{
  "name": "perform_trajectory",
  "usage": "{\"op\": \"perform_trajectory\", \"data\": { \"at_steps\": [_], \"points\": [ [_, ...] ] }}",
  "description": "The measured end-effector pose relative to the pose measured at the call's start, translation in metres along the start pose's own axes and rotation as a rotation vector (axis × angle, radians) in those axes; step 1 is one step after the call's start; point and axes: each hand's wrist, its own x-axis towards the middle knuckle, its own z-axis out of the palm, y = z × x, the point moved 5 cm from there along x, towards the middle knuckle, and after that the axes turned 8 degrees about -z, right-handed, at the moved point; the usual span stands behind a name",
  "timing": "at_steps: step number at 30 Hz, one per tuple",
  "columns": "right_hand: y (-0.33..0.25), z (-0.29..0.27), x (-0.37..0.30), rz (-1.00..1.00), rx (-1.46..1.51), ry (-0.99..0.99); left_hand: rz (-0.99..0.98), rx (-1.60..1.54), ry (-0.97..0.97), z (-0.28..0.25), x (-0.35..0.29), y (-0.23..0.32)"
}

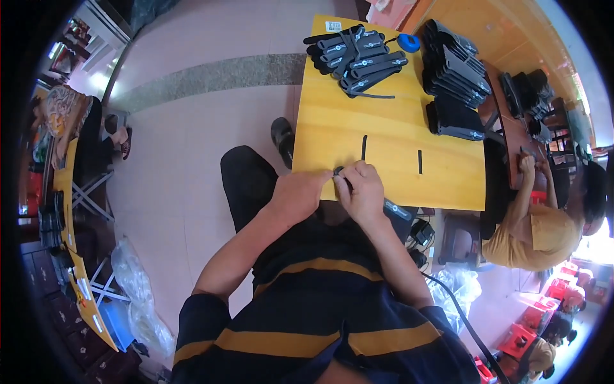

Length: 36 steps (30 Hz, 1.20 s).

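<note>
My left hand [299, 192] and my right hand [362, 191] meet at the near edge of a yellow wooden table [332, 128]. Together they pinch a small black strap piece [339, 173], most of it hidden by my fingers. A black strap end with a grey tag [398, 210] sticks out below my right hand. Two short black strips [364, 147] [419, 162] lie flat on the table just beyond my hands.
A heap of black straps with grey tags [358, 59] lies at the far end, a blue round object [409, 43] beside it. Stacks of black pieces [455, 67] stand at the far right. A person in a yellow shirt [536, 230] sits at the right. Plastic bags [137, 288] lie on the floor.
</note>
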Motion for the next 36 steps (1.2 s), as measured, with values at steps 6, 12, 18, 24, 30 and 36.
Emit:
{"op": "perform_trajectory", "data": {
  "at_steps": [6,12,18,24,30,36],
  "points": [
    [0.005,0.007,-0.001,0.02,0.044,0.054,-0.031,-0.036,0.003,0.005,0.0,-0.001],
    [0.015,0.006,0.002,0.111,0.121,0.035,-0.085,-0.161,0.052,0.008,-0.002,-0.015],
    [-0.005,-0.015,0.002,0.177,0.375,-0.035,-0.258,-0.893,-0.251,0.016,0.002,-0.015],
    [-0.017,-0.032,-0.001,0.119,0.548,0.022,-0.051,-1.113,-0.291,0.006,-0.005,0.013],
    [-0.019,-0.035,-0.005,0.243,0.758,0.146,0.075,-1.101,-0.015,-0.014,-0.012,0.029],
    [-0.017,-0.04,-0.009,0.266,0.745,0.063,0.131,-0.857,0.209,-0.028,-0.018,0.034]
  ]
}}
